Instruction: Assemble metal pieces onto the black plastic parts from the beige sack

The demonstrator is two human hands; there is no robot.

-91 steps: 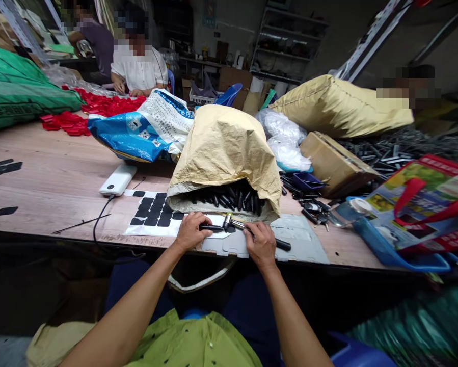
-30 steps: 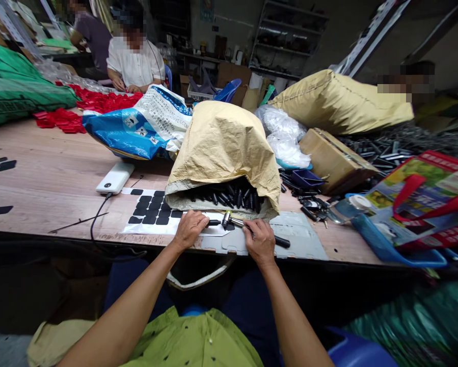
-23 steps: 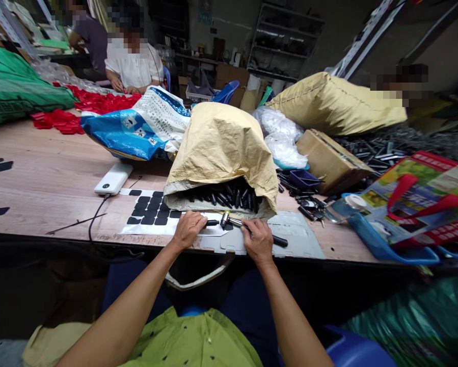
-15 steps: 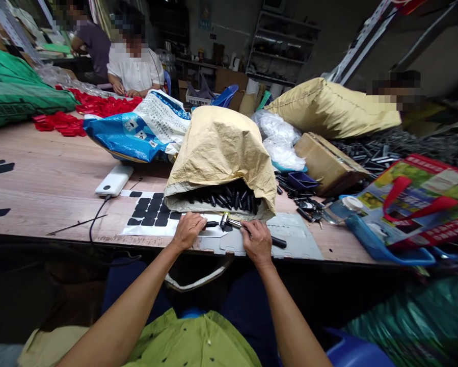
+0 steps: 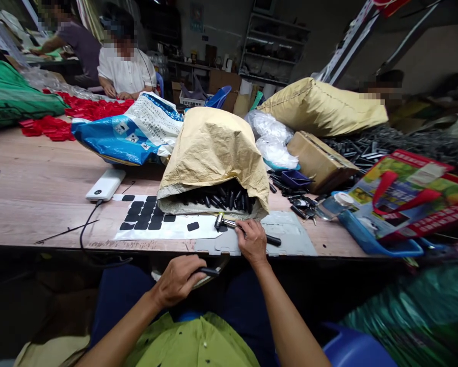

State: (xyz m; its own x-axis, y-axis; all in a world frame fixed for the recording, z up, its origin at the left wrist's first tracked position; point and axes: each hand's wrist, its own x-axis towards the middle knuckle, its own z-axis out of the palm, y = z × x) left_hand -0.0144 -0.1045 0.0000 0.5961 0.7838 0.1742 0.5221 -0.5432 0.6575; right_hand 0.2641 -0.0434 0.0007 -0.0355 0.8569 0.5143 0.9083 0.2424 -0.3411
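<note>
My left hand [image 5: 179, 279] is closed around a short black rod-shaped piece [image 5: 209, 272], in front of the table edge and above my lap. My right hand [image 5: 251, 240] rests at the table's front, fingers wrapped round a small hammer [image 5: 229, 223]. The hammer's head points left, and its black grip sticks out to the right of the hand. Under it is a grey board [image 5: 290, 235]. To the left lies a white sheet [image 5: 175, 228] bearing black rounded squares [image 5: 144, 213]. Just behind the hands, a beige sack [image 5: 213, 148] lies open towards me, full of similar black pieces [image 5: 229, 198].
A white power bank [image 5: 105, 185] with a cable lies left. Right are a cardboard box [image 5: 316, 158], a clear jar [image 5: 333, 205] and a blue tray [image 5: 370, 237] under a colourful bag [image 5: 408, 199]. A blue-white sack [image 5: 125, 132] and red pieces [image 5: 49, 128] lie further back. Co-workers sit beyond.
My left hand has drawn back from the table towards my body with the black rod-shaped piece, away from the hammer head. My right hand keeps hold of the hammer. The view has shifted slightly.
</note>
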